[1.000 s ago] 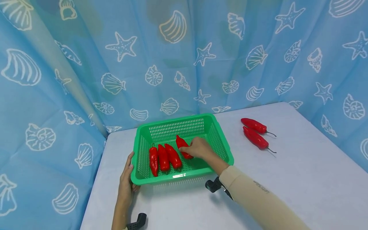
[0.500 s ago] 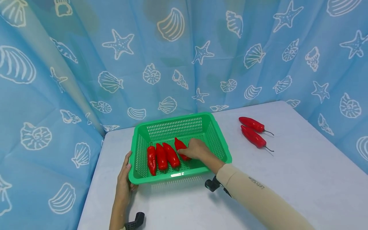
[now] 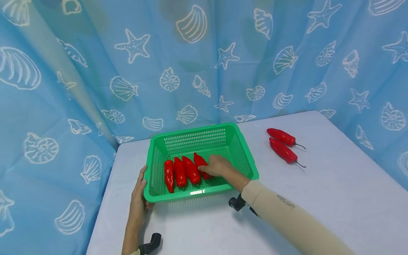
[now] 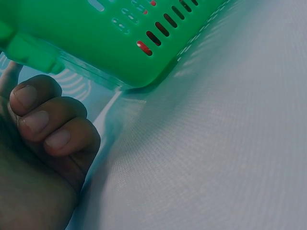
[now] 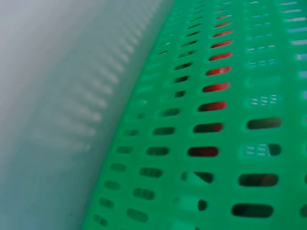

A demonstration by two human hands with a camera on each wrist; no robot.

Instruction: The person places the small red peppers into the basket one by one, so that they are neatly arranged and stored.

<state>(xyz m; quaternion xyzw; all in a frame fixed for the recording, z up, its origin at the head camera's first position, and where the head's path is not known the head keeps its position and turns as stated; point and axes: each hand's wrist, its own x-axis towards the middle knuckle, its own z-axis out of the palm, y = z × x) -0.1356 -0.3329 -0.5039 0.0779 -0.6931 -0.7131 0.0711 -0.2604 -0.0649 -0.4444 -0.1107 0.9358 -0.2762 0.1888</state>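
Note:
In the head view, a green plastic basket (image 3: 208, 193) stands on the white table. Three glossy red peppers (image 3: 180, 173) lie side by side in its left half. A fourth red pepper (image 3: 199, 161) lies just right of them, and my right hand (image 3: 216, 165) pinches its near part, covering some of it. My left hand (image 3: 138, 198) holds the basket's left rim with thumb and index finger. From the left wrist, the other fingers (image 4: 53, 117) show curled below the rim. The right wrist view shows the basket's slotted wall (image 5: 163, 143), with red through the slots.
Two more red peppers (image 3: 283, 150) with dark stems lie on the table (image 3: 318, 198), right of the basket. A blue curtain (image 3: 153, 88) with white shells and starfish hangs behind and along both sides.
The pepper under my right hand has shifted slightly nearer to me and closer to the row of three. My left hand stays at the basket's rim. The camera has moved slightly.

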